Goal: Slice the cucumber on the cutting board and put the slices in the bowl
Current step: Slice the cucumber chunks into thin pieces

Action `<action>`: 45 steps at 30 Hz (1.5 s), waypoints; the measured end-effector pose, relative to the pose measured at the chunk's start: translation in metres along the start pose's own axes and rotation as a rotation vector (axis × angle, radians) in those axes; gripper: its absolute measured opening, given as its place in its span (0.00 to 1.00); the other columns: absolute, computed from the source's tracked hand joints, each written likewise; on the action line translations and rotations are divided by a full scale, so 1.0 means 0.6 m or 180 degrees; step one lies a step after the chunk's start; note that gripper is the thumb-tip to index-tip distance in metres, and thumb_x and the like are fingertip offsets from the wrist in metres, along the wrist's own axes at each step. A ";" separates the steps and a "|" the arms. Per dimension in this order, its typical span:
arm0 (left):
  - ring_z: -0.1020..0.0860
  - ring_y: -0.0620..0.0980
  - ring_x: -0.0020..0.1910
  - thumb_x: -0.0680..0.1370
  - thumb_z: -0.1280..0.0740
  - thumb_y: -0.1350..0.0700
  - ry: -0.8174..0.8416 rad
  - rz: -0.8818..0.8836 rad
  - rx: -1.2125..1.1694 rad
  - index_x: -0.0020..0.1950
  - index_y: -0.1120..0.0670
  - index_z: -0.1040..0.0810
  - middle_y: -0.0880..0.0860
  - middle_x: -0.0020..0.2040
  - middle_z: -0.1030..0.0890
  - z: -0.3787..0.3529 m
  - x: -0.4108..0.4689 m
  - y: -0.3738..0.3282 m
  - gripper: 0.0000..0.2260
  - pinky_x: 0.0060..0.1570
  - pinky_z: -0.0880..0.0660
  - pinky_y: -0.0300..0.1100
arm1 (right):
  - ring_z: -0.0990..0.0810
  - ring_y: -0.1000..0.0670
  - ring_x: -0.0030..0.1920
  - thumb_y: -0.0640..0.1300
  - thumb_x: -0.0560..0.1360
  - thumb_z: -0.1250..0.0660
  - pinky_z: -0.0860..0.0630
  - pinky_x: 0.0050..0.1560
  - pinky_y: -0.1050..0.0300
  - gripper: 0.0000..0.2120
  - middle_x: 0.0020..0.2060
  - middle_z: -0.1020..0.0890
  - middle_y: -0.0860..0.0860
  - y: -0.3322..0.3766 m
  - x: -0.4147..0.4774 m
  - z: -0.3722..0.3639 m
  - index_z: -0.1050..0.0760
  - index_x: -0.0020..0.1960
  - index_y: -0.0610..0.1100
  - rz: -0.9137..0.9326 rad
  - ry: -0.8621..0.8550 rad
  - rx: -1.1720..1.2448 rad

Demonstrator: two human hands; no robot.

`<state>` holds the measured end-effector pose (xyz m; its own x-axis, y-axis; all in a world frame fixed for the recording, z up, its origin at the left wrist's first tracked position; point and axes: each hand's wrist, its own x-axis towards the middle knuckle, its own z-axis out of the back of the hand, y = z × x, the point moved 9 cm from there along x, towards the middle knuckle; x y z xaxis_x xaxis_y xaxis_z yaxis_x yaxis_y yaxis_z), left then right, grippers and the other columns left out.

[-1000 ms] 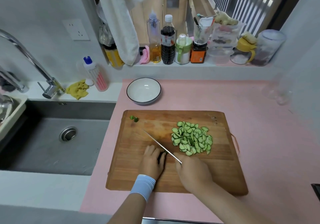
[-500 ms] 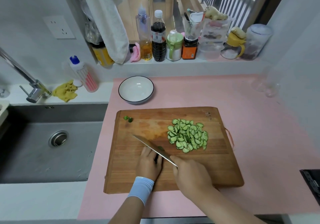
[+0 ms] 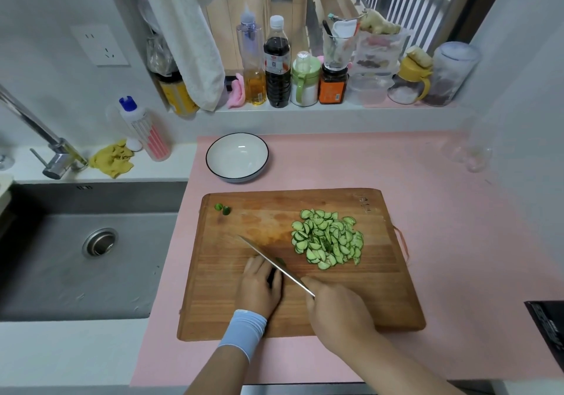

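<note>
A wooden cutting board (image 3: 351, 300) lies on the pink counter. On its right half sits a heap of cucumber slices (image 3: 328, 243). My left hand (image 3: 262, 284) curls over a small dark green cucumber piece (image 3: 280, 262), most of it hidden under the fingers. My right hand (image 3: 337, 309) grips the handle of a knife (image 3: 273, 263), whose blade runs diagonally up-left past the left fingers. Two cucumber end bits (image 3: 222, 208) lie at the board's far left corner. A white bowl (image 3: 237, 156) with a dark rim stands empty behind the board.
A steel sink (image 3: 85, 251) with a tap (image 3: 45, 147) lies left of the counter. Bottles and jars (image 3: 305, 74) line the window sill. A dish soap bottle (image 3: 145, 129) and yellow cloth (image 3: 113, 159) sit by the sink. A dark object (image 3: 549, 324) is at the right edge.
The knife blade has stayed beside my left fingers on the last cucumber piece, shifting slightly. The camera view has drifted to the right and down.
</note>
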<state>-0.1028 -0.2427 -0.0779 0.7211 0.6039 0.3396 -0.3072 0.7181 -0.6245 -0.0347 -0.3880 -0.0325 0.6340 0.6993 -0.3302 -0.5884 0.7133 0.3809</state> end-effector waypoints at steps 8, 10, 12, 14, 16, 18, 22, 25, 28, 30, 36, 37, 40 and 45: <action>0.29 0.50 0.42 0.75 0.36 0.57 -0.0059 0.0047 0.0106 0.40 0.58 0.22 0.52 0.39 0.24 0.002 -0.002 0.004 0.07 0.49 0.30 0.35 | 0.19 0.46 0.57 0.51 0.82 0.45 0.25 0.52 0.55 0.21 0.56 0.17 0.51 -0.005 0.032 -0.023 0.32 0.75 0.59 -0.0155 0.0197 0.0202; 0.29 0.50 0.42 0.75 0.36 0.58 -0.0077 0.0057 0.0066 0.40 0.58 0.22 0.51 0.39 0.25 0.005 -0.003 0.002 0.06 0.49 0.33 0.32 | 0.19 0.46 0.56 0.52 0.82 0.45 0.26 0.50 0.56 0.20 0.54 0.16 0.52 -0.002 0.043 -0.024 0.31 0.73 0.60 -0.0158 0.0164 0.0222; 0.28 0.49 0.42 0.74 0.34 0.59 -0.0064 0.0062 0.0045 0.41 0.58 0.21 0.51 0.40 0.25 0.004 -0.002 0.002 0.04 0.50 0.33 0.31 | 0.19 0.46 0.54 0.52 0.82 0.45 0.26 0.48 0.55 0.19 0.52 0.16 0.52 0.002 0.049 -0.024 0.30 0.71 0.60 -0.0129 0.0131 0.0230; 0.28 0.49 0.43 0.72 0.31 0.64 -0.0074 0.0041 0.0046 0.41 0.58 0.21 0.51 0.40 0.24 0.004 -0.002 0.004 0.02 0.51 0.34 0.30 | 0.19 0.45 0.54 0.52 0.82 0.45 0.25 0.49 0.55 0.19 0.53 0.16 0.51 0.004 0.048 -0.023 0.30 0.72 0.61 -0.0126 0.0107 0.0224; 0.28 0.49 0.43 0.70 0.27 0.67 -0.0062 0.0054 0.0049 0.41 0.58 0.21 0.52 0.39 0.24 0.004 -0.002 0.006 0.06 0.50 0.33 0.30 | 0.19 0.45 0.56 0.52 0.83 0.46 0.24 0.51 0.54 0.20 0.54 0.16 0.50 0.006 0.043 -0.022 0.32 0.74 0.61 -0.0126 0.0108 0.0192; 0.28 0.49 0.43 0.69 0.27 0.68 -0.0024 0.0023 0.0044 0.42 0.58 0.20 0.52 0.40 0.23 0.003 -0.003 0.005 0.07 0.49 0.31 0.33 | 0.19 0.44 0.56 0.51 0.83 0.46 0.25 0.52 0.53 0.21 0.55 0.17 0.49 0.010 0.036 -0.022 0.34 0.76 0.60 -0.0102 0.0108 0.0085; 0.25 0.51 0.45 0.68 0.27 0.68 0.0007 0.0070 -0.0013 0.47 0.58 0.18 0.52 0.45 0.19 0.003 -0.002 0.004 0.10 0.53 0.31 0.31 | 0.19 0.44 0.56 0.51 0.84 0.46 0.25 0.52 0.52 0.22 0.56 0.17 0.50 0.017 0.013 -0.019 0.38 0.78 0.58 0.0001 0.0082 -0.0107; 0.24 0.50 0.51 0.68 0.27 0.69 -0.0003 0.0086 -0.0065 0.48 0.58 0.17 0.53 0.48 0.18 0.007 -0.002 0.001 0.11 0.59 0.35 0.26 | 0.19 0.45 0.55 0.51 0.84 0.47 0.25 0.50 0.51 0.22 0.55 0.16 0.50 0.012 -0.003 -0.014 0.38 0.78 0.58 0.0030 0.0046 -0.0139; 0.25 0.50 0.48 0.68 0.27 0.68 0.0024 0.0084 -0.0048 0.48 0.58 0.17 0.52 0.46 0.19 0.006 -0.003 0.002 0.11 0.56 0.33 0.28 | 0.19 0.46 0.55 0.52 0.84 0.47 0.25 0.51 0.52 0.22 0.55 0.16 0.51 -0.002 -0.016 -0.011 0.38 0.77 0.60 -0.0024 0.0049 -0.0120; 0.25 0.50 0.47 0.69 0.27 0.67 0.0012 0.0077 -0.0051 0.49 0.58 0.17 0.51 0.46 0.19 0.006 -0.003 0.001 0.11 0.54 0.31 0.30 | 0.19 0.46 0.56 0.52 0.84 0.47 0.26 0.51 0.52 0.22 0.55 0.16 0.51 -0.007 -0.019 -0.011 0.37 0.77 0.60 -0.0016 0.0047 -0.0096; 0.26 0.50 0.45 0.71 0.28 0.66 -0.0059 0.0096 0.0002 0.46 0.57 0.18 0.51 0.44 0.20 0.006 -0.003 0.005 0.07 0.52 0.28 0.36 | 0.18 0.47 0.51 0.52 0.82 0.45 0.24 0.49 0.54 0.21 0.51 0.15 0.52 -0.010 -0.002 -0.019 0.34 0.75 0.60 -0.0046 0.0079 0.0137; 0.27 0.49 0.44 0.72 0.30 0.64 -0.0080 0.0090 0.0021 0.44 0.57 0.19 0.50 0.42 0.21 0.007 -0.003 0.005 0.04 0.51 0.27 0.37 | 0.18 0.47 0.52 0.51 0.82 0.45 0.24 0.49 0.55 0.21 0.51 0.15 0.52 -0.009 0.005 -0.019 0.33 0.75 0.59 -0.0053 0.0094 0.0183; 0.27 0.49 0.43 0.74 0.34 0.59 -0.0124 0.0072 0.0020 0.41 0.57 0.20 0.50 0.40 0.22 0.010 -0.003 0.004 0.05 0.50 0.28 0.36 | 0.18 0.47 0.55 0.50 0.82 0.44 0.24 0.52 0.55 0.21 0.55 0.16 0.51 0.001 0.028 -0.021 0.32 0.75 0.57 -0.0069 0.0133 0.0207; 0.27 0.49 0.43 0.69 0.27 0.67 -0.0060 0.0159 0.0002 0.42 0.58 0.19 0.51 0.40 0.22 0.004 -0.003 0.011 0.06 0.50 0.30 0.33 | 0.19 0.44 0.54 0.50 0.83 0.45 0.25 0.50 0.53 0.21 0.54 0.16 0.49 0.018 0.039 -0.028 0.31 0.74 0.58 -0.0025 0.0130 0.0128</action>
<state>-0.1076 -0.2385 -0.0810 0.6931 0.6453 0.3213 -0.3428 0.6872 -0.6406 -0.0348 -0.3630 -0.0506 0.6171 0.6955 -0.3680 -0.5622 0.7169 0.4122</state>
